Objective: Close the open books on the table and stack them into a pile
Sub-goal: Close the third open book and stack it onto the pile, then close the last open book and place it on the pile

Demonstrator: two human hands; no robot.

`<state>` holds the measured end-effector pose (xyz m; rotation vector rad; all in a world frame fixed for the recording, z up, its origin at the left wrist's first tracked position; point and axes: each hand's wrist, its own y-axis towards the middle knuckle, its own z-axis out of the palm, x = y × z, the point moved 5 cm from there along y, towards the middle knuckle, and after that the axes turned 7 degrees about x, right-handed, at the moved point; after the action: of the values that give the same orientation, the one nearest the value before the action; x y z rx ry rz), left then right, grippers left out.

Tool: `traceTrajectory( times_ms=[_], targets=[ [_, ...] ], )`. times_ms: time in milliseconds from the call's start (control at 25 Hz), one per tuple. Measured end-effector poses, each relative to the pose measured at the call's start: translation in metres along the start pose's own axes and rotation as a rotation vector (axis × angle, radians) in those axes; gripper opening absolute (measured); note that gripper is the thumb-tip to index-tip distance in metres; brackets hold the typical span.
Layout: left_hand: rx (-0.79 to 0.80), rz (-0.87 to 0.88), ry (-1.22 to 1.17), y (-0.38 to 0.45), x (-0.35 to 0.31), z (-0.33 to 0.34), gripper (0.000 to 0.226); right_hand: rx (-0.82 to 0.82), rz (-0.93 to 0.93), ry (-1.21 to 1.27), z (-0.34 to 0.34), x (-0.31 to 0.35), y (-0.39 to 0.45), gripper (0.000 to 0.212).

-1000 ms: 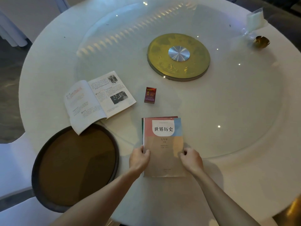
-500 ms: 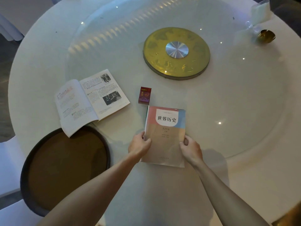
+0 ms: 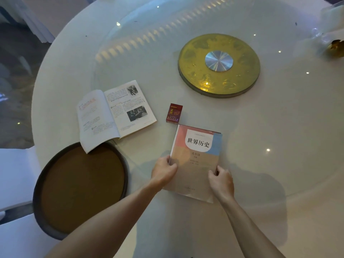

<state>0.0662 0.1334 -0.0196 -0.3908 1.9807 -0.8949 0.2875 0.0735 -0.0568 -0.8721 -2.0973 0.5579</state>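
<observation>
A closed book with a pink, tan and blue cover (image 3: 195, 161) lies on top of a pile on the round white table (image 3: 279, 164), near me. My left hand (image 3: 163, 170) grips the pile's left edge and my right hand (image 3: 220, 180) grips its right edge. The book or books beneath the top one barely show. An open book (image 3: 113, 114) lies face up to the left, its near-left corner overhanging a round tray.
A dark-rimmed round brown tray (image 3: 80, 189) sits at the table's near-left edge. A small red box (image 3: 174, 114) lies just beyond the pile. A gold turntable disc (image 3: 218, 65) is under the glass centre. A gold ornament (image 3: 336, 46) is at far right.
The pile has slid away from me toward the red box and turned slightly, with both hands still on its edges. The lower books that peeked out now sit aligned under the top one.
</observation>
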Motion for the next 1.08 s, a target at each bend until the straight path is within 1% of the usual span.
traceTrajectory(
  times_ms=[40,120,160,200,240,320,440,480,600,680,760,840,920,1000,1080],
  targets=[
    [0.006,-0.001,-0.045,-0.001,0.000,-0.003,0.032,-0.019,0.011,-0.051,-0.002,0.006,-0.001,0.024],
    [-0.056,-0.024,-0.129,-0.001,0.004,-0.022,0.049,-0.165,-0.035,-0.209,-0.010,0.034,-0.005,0.041],
    [-0.107,-0.040,-0.179,0.001,0.007,-0.036,0.053,-0.243,-0.119,-0.236,-0.011,0.058,-0.010,0.050],
    [-0.161,-0.051,-0.230,0.004,0.010,-0.053,0.054,-0.277,-0.235,-0.212,-0.009,0.084,-0.014,0.053],
    [-0.222,-0.060,-0.284,0.009,0.015,-0.073,0.054,-0.252,-0.348,-0.163,0.000,0.112,-0.018,0.052],
    [-0.339,-0.073,-0.357,0.019,0.024,-0.118,0.053,-0.102,-0.520,-0.100,0.028,0.163,-0.016,0.048],
    [-0.441,-0.051,-0.384,0.033,0.038,-0.185,0.054,0.136,-0.602,-0.164,0.074,0.228,-0.008,0.047],
    [-0.455,-0.050,-0.380,0.039,0.045,-0.207,0.057,0.177,-0.594,-0.190,0.087,0.244,-0.004,0.047],
    [-0.519,-0.087,-0.313,0.056,0.064,-0.264,0.062,0.222,-0.535,-0.258,0.123,0.281,0.017,0.049],
    [-0.589,-0.173,-0.215,0.061,0.074,-0.294,0.066,0.216,-0.488,-0.286,0.138,0.300,0.032,0.050],
    [-0.605,-0.269,-0.149,0.067,0.089,-0.314,0.073,0.180,-0.422,-0.287,0.149,0.310,0.052,0.052],
    [-0.556,-0.314,-0.199,0.075,0.104,-0.324,0.074,0.130,-0.338,-0.295,0.157,0.312,0.072,0.057],
    [-0.504,-0.288,-0.299,0.084,0.117,-0.327,0.071,0.070,-0.267,-0.325,0.163,0.312,0.082,0.061],
    [-0.500,-0.256,-0.380,0.087,0.123,-0.332,0.061,0.034,-0.209,-0.358,0.168,0.312,0.084,0.064],
    [-0.456,-0.210,-0.523,0.089,0.123,-0.332,0.045,0.047,-0.152,-0.331,0.172,0.309,0.086,0.068]
  ],
)
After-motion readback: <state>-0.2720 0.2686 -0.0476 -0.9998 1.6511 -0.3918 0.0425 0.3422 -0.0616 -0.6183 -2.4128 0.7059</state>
